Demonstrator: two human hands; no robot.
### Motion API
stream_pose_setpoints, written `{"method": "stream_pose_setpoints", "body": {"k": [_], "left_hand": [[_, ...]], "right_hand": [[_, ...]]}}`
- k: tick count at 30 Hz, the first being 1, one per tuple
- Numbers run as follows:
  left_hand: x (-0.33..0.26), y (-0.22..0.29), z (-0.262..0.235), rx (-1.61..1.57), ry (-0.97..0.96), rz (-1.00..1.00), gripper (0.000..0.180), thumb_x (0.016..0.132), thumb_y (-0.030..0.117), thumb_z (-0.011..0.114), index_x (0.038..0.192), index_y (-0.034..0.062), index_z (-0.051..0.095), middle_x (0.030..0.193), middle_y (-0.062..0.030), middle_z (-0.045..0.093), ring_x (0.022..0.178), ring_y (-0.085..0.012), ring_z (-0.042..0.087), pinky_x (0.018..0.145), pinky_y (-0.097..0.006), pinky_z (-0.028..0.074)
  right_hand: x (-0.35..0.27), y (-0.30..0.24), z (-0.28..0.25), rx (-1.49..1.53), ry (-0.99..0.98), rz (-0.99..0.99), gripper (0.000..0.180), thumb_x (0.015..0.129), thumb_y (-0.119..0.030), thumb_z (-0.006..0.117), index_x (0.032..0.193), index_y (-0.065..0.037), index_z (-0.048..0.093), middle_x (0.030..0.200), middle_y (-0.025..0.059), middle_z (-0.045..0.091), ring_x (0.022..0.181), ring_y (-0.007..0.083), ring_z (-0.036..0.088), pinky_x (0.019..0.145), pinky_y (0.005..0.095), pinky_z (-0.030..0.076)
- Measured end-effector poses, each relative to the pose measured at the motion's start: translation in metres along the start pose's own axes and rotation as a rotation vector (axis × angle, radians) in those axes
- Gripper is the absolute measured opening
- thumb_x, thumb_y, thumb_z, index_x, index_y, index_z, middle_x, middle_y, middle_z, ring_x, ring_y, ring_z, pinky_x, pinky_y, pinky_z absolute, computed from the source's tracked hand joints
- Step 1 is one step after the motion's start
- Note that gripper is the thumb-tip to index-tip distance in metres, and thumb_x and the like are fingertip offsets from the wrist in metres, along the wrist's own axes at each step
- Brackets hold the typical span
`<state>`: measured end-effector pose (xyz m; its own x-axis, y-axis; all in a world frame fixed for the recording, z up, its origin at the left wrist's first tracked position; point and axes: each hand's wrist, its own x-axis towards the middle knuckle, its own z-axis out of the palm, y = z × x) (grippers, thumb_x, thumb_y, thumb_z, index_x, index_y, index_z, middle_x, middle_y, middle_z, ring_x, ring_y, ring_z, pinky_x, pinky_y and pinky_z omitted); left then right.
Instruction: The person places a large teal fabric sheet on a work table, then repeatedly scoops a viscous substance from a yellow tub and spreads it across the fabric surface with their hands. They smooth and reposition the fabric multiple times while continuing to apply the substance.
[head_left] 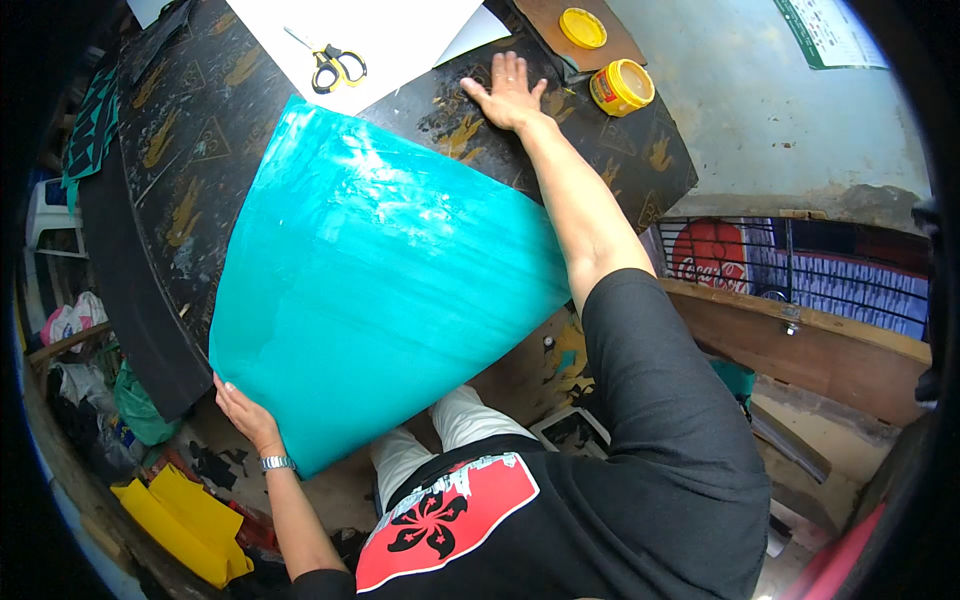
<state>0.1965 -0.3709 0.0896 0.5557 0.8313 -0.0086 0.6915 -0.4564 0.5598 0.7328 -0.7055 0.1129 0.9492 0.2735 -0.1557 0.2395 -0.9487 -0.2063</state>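
Black, paint-scuffed tabletop (200,170) is carrying my teal sheet (380,290) at centre. I'm gripping its seven-o'clock corner with my left hand (245,412), pressing my right hand (508,92) spread flat at twelve o'clock; steadying helps.

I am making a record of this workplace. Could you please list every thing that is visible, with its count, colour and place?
Glossy sheet: one, teal, lying on the table and hanging over its near edge.
Table: one, black with gold marks, across the upper half.
Scissors: one pair, yellow and black handles, on the white paper.
White paper: a few sheets, top centre of the table.
Open jar: one, yellow, at the table's right edge.
Jar lid: one, yellow, on brown card beyond the jar.
Yellow folded material: one piece, on the floor at lower left.
Left hand: holds the sheet's near left edge; watch on the wrist.
Right hand: flat on the table.
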Motion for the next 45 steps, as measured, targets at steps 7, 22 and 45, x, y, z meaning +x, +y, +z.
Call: {"method": "stream_pose_setpoints", "body": {"k": [7,22,45], "left_hand": [[0.005,-0.001,0.010,0.009,0.026,0.022,0.050,0.107,0.031,0.028,0.143,-0.0008,0.041,0.132,-0.0257,0.049,0.122,-0.0403,0.047,0.103,-0.045,0.036],[0.008,-0.003,0.018,-0.010,0.064,0.017,0.048,0.105,0.036,0.032,0.144,0.0100,0.044,0.130,-0.0233,0.052,0.116,-0.0398,0.050,0.101,-0.047,0.036],[0.021,-0.030,0.020,0.049,0.056,-0.024,0.051,0.106,0.041,0.026,0.143,0.0119,0.045,0.134,-0.0227,0.051,0.121,-0.0402,0.050,0.101,-0.048,0.038]], "right_hand": [[-0.011,-0.016,0.004,0.008,-0.044,-0.201,0.098,0.089,-0.076,0.034,0.156,-0.008,0.010,0.163,0.0119,0.002,0.151,0.0257,-0.002,0.118,0.0577,-0.004],[-0.315,-0.217,0.068,0.218,-0.163,-0.751,0.095,0.090,-0.070,0.041,0.149,0.003,0.028,0.157,0.0224,0.024,0.148,0.0349,0.016,0.115,0.0642,0.001],[-0.147,0.045,-0.051,0.868,0.622,0.149,0.106,0.068,-0.030,0.087,0.149,-0.001,0.026,0.144,0.0265,0.043,0.117,0.0299,0.055,0.092,0.0394,0.050]]}}
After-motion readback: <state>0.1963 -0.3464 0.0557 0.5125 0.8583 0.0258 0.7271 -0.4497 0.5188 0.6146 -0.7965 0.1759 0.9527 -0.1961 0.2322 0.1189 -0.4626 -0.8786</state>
